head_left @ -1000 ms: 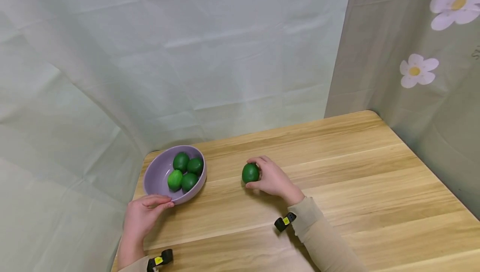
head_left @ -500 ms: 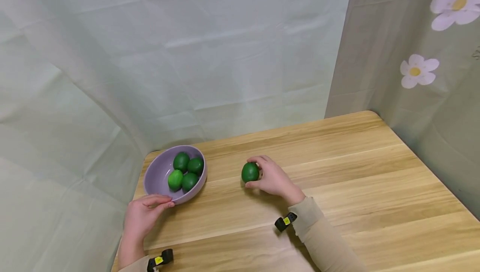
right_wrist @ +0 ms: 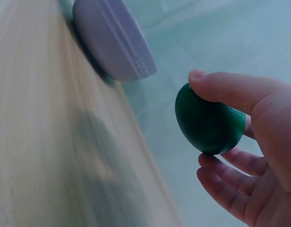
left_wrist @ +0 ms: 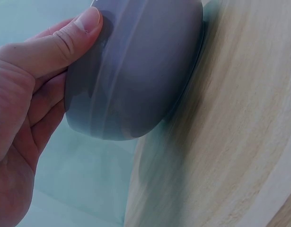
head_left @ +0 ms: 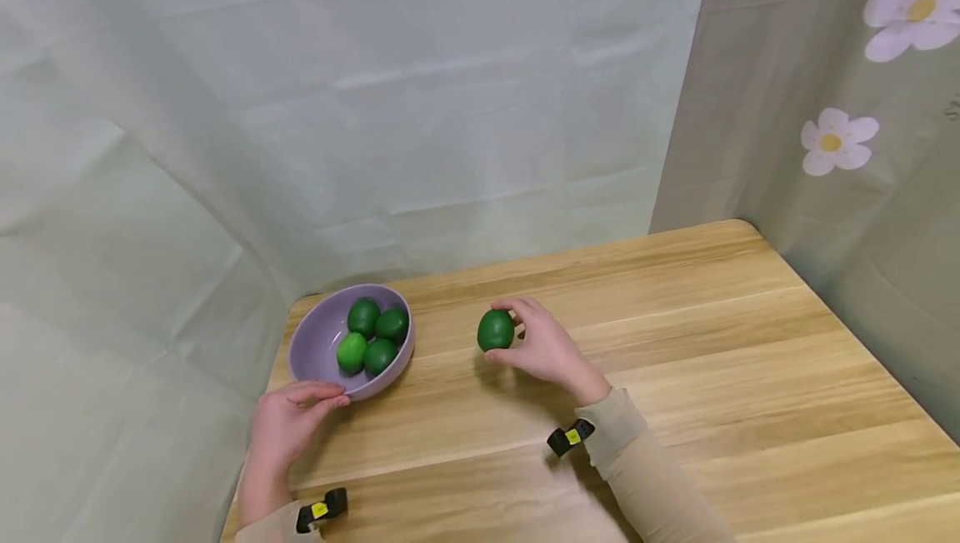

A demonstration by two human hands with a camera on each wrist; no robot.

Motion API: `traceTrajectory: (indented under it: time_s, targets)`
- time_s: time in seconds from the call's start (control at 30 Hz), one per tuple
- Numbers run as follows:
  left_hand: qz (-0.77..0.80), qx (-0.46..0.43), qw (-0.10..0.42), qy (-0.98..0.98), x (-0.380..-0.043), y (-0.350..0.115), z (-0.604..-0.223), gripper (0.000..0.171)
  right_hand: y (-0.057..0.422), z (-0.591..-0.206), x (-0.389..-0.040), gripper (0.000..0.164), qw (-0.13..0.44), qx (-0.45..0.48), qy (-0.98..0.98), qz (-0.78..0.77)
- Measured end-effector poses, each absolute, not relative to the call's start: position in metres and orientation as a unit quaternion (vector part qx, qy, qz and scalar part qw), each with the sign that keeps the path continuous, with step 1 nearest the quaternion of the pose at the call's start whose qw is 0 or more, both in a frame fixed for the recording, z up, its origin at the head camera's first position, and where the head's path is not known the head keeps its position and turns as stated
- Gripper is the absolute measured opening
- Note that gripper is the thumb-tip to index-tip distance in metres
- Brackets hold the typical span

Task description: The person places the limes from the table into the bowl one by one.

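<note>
A dark green lime (head_left: 496, 331) is pinched between the thumb and fingers of my right hand (head_left: 546, 345). The right wrist view shows this lime (right_wrist: 209, 120) held off the tabletop, its skin finely dimpled near the thumb. To the left stands a light purple bowl (head_left: 315, 351) with several limes inside, one bright green (head_left: 351, 353) and the others dark green. My left hand (head_left: 288, 422) grips the bowl's near rim; in the left wrist view its thumb (left_wrist: 65, 47) lies on the outer wall and the fingers go behind the rim, partly hidden.
The bowl stands on a wood-grain table (head_left: 675, 343) near its back left corner. Pale curtains (head_left: 450, 110) hang behind and on the left; a flowered curtain (head_left: 840, 143) hangs at the right. Bare tabletop lies between the bowl and my right hand.
My right hand has raised the lime from the table and shifted slightly left. The left hand keeps its grip on the bowl's rim.
</note>
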State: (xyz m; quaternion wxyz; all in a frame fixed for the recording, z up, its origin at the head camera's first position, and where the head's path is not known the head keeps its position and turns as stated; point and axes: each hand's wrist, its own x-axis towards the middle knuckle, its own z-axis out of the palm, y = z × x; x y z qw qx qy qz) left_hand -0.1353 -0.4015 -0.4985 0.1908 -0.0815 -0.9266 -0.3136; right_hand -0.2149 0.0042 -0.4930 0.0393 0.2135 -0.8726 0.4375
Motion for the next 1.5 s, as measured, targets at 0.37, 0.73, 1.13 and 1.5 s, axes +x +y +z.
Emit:
traceTrajectory:
  time_s: [0.37,0.73,1.13,1.5]
  targets:
    - [-0.326,-0.086,0.189,-0.922,-0.134,-0.401,-0.500,0.017,-0.019,-0.482,-0.219,0.074,0.046,0.238,-0.860,0.448]
    - [-0.332,-0.080,0.188,-0.921,-0.133,-0.400,-0.498,0.015,-0.054,-0.468,-0.224,0.070,0.044,0.275,-0.844,0.459]
    - [-0.331,-0.087,0.185,-0.921,-0.134,-0.401,-0.496,0.014,-0.097,-0.459,-0.237,0.074,0.027,0.341,-0.845,0.412]
    - [-0.341,-0.089,0.173,-0.920,-0.131,-0.402,-0.494,0.019,-0.118,-0.456,-0.246,0.074,0.013,0.359,-0.851,0.383]
